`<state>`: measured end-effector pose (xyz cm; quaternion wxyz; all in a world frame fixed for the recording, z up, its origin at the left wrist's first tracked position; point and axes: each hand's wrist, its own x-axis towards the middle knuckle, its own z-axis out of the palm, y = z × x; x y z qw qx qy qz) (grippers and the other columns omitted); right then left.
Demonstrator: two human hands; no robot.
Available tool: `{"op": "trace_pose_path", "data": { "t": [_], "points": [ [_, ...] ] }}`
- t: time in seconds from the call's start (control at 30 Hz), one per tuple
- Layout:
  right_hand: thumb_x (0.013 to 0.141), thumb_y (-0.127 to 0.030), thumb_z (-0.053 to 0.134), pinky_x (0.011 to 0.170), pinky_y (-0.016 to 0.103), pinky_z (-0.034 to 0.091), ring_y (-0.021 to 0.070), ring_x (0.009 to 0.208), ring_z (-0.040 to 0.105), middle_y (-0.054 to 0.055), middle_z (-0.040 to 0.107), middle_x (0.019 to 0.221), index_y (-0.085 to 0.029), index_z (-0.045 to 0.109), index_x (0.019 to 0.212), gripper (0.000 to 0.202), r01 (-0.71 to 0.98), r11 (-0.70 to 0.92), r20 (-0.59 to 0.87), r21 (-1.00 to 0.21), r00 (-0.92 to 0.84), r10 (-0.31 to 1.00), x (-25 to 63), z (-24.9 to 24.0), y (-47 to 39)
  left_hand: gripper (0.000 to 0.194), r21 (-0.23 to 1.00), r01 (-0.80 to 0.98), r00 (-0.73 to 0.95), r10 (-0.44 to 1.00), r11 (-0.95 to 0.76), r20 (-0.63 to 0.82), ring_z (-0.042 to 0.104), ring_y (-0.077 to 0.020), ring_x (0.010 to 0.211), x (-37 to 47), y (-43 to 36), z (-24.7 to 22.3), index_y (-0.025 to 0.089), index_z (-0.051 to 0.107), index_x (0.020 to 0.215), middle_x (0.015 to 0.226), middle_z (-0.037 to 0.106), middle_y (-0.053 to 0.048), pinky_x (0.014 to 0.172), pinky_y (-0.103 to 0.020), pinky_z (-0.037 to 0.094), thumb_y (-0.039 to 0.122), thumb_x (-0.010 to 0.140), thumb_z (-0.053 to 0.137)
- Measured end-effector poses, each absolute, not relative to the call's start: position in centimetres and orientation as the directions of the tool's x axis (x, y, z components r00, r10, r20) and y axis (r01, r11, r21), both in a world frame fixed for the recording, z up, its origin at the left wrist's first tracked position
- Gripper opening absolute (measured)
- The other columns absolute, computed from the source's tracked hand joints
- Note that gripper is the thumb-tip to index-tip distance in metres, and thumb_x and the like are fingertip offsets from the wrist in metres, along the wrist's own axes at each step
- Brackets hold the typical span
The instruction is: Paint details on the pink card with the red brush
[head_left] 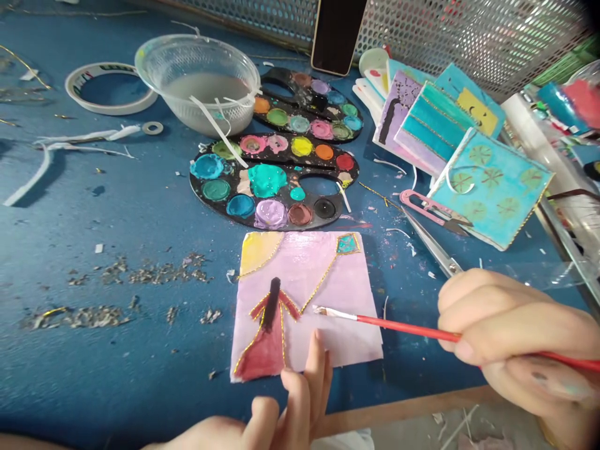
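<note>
Kite-painted card [300,269] flat on tabletop [154,375] just beside paint palette [233,180], presumably for easy reach. Left hand [281,415]: loosely spread, resting on card, likely steadying it. Right hand [510,331]: grip pinching red-handled paintbrush [403,326], tip at lilac area.

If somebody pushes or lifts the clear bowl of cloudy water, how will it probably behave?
The clear bowl looks like thin plastic, so its wall may flex when gripped. The cloudy water inside would likely slosh and add weight. Its base seems narrower than its rim, so a push high up might tip it.
</note>
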<state>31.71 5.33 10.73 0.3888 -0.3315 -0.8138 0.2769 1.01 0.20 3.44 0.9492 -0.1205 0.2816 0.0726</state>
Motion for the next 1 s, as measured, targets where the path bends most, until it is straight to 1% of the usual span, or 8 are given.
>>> {"op": "trace_pose_path", "data": {
  "t": [0.13,0.2,0.3,0.4,0.57,0.73,0.87,1.0],
  "points": [
    [0.093,-0.031,0.047,0.038,0.036,0.046,0.0184,0.041,0.058,0.001,0.063,0.057,-0.022,0.065,0.085,0.022,0.286,0.613,0.482,-0.736,-0.414,0.772,31.6,10.4,5.4,0.057,-0.751,-0.317,0.920,-0.004,0.579,-0.391,0.063,0.0093,0.084,2.6,1.2,4.5,0.015,0.050,0.137,0.113,0.072,0.005,0.062,0.003,0.039,-0.006,0.090,0.028],
    [0.092,-0.032,0.045,0.038,0.038,0.046,0.0197,0.040,0.057,0.000,0.063,0.056,-0.025,0.064,0.082,0.022,0.337,0.544,0.426,-0.768,-0.364,0.828,31.3,10.6,5.2,0.055,-0.919,-0.253,0.953,-0.087,0.301,-0.291,0.063,0.0046,0.076,3.2,1.7,5.1,0.014,0.054,0.133,0.106,0.074,0.001,0.055,-0.002,0.040,-0.004,0.089,0.027],
    [0.093,-0.033,0.042,0.040,0.039,0.048,0.0190,0.041,0.058,-0.001,0.064,0.057,-0.027,0.061,0.081,0.023,0.384,0.510,0.372,-0.770,-0.380,0.847,31.2,11.1,5.0,0.050,-0.977,-0.119,0.987,-0.127,-0.177,-0.097,0.061,-0.0003,0.072,3.7,2.1,5.4,0.015,0.061,0.123,0.104,0.072,-0.003,0.051,-0.008,0.039,0.004,0.089,0.026],
    [0.090,-0.029,0.047,0.039,0.039,0.045,0.0188,0.039,0.055,-0.002,0.061,0.055,-0.027,0.060,0.081,0.016,0.393,0.524,0.383,-0.756,-0.384,0.840,31.8,11.2,5.0,0.046,-0.848,0.097,0.991,-0.028,-0.520,0.131,0.055,-0.0025,0.072,3.6,2.0,5.0,0.018,0.065,0.114,0.108,0.070,-0.002,0.050,-0.011,0.034,0.016,0.089,0.027],
    [0.078,-0.014,0.055,0.035,0.041,0.038,0.0205,0.032,0.048,-0.004,0.059,0.049,-0.029,0.063,0.086,0.019,0.301,0.570,0.480,-0.764,-0.324,0.815,32.3,10.3,4.9,0.045,-0.800,0.186,0.978,0.029,-0.570,0.207,0.053,-0.0043,0.080,2.8,1.5,4.3,0.025,0.062,0.122,0.117,0.065,-0.001,0.052,-0.012,0.033,0.029,0.092,0.028],
    [0.092,-0.027,0.049,0.044,0.040,0.045,0.0194,0.045,0.057,0.000,0.062,0.057,-0.026,0.061,0.080,0.017,0.376,0.480,0.384,-0.792,-0.304,0.872,30.7,10.5,4.6,0.052,-0.867,-0.058,0.998,-0.023,-0.495,-0.053,0.059,-0.0029,0.083,2.7,1.0,4.8,0.018,0.057,0.128,0.115,0.066,-0.004,0.055,-0.008,0.040,0.009,0.086,0.027],
    [0.094,-0.029,0.048,0.045,0.040,0.045,0.0190,0.046,0.057,0.000,0.061,0.057,-0.026,0.061,0.080,0.019,0.398,0.469,0.372,-0.788,-0.299,0.879,30.9,10.6,4.5,0.051,-0.833,0.036,0.999,0.018,-0.552,0.032,0.059,-0.0012,0.077,3.0,1.1,5.3,0.021,0.059,0.127,0.116,0.067,-0.001,0.044,-0.004,0.031,0.012,0.088,0.027],
    [0.085,-0.019,0.054,0.041,0.039,0.041,0.0195,0.041,0.054,-0.001,0.061,0.055,-0.027,0.062,0.083,0.011,0.338,0.531,0.427,-0.777,-0.337,0.839,31.4,10.5,4.6,0.051,-0.960,0.000,1.000,-0.025,-0.279,0.008,0.063,0.0006,0.078,3.2,1.2,5.2,0.023,0.055,0.131,0.113,0.070,0.001,0.050,-0.003,0.040,0.011,0.092,0.024]
  ]
}}
